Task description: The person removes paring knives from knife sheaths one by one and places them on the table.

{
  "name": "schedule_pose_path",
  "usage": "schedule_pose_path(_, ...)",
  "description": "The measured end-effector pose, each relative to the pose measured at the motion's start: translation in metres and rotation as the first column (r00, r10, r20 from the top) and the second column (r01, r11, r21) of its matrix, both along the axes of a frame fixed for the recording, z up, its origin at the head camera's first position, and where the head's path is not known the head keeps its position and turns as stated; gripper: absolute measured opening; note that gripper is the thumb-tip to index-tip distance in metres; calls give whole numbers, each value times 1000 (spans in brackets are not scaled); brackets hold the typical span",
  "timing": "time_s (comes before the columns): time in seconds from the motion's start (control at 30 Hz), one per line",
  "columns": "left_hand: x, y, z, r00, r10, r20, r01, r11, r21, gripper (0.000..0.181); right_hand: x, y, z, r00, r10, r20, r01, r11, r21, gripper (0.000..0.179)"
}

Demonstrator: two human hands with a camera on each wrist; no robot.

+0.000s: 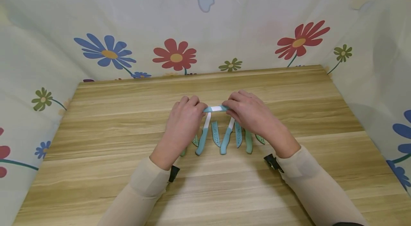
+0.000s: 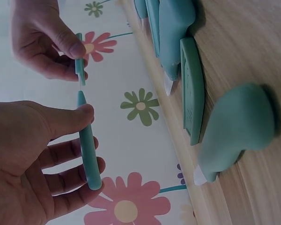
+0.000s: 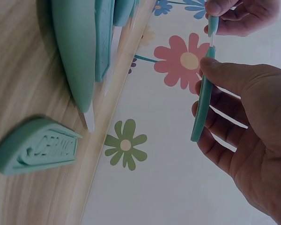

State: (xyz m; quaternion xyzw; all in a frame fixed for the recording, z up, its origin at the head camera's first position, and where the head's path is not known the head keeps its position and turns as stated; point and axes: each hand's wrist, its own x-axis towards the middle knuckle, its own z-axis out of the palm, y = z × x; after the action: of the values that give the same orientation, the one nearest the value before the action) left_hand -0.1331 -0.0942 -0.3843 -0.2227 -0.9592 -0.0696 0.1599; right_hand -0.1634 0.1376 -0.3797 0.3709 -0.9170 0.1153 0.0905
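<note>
Both hands hold a small knife [image 1: 216, 108] level above the table, its white blade bared between them. My left hand [image 1: 184, 122] pinches the blue-green handle [image 2: 88, 150] between thumb and fingers. In my right hand [image 1: 253, 113], thumb and fingers pinch a blue-green sheath [image 3: 203, 105] at the blade's other end. The sheath appears to cover the tip, which is hidden. Below lie a blue knife [image 1: 201, 141], a blue sheath [image 1: 216, 134], a second blue knife [image 1: 226, 140] and another blue sheath [image 1: 238, 135], all roughly lengthwise.
A green knife [image 1: 248, 142] and a green sheath [image 1: 260, 139] lie under the right forearm. Beside the left wrist, another green sheath [image 1: 195, 141] and green handle [image 1: 183, 152] are partly covered. Flower-printed curtains [image 1: 205, 33] border the wooden table [image 1: 112, 119].
</note>
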Motion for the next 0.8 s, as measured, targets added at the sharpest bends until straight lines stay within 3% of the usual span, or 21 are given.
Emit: schedule_pose_path(0.8, -2, -3, 0, 1000, 10, -11, -10, 1000, 8, 23, -2, 3, -1, 1000, -9, 0, 9, 1000, -9, 27)
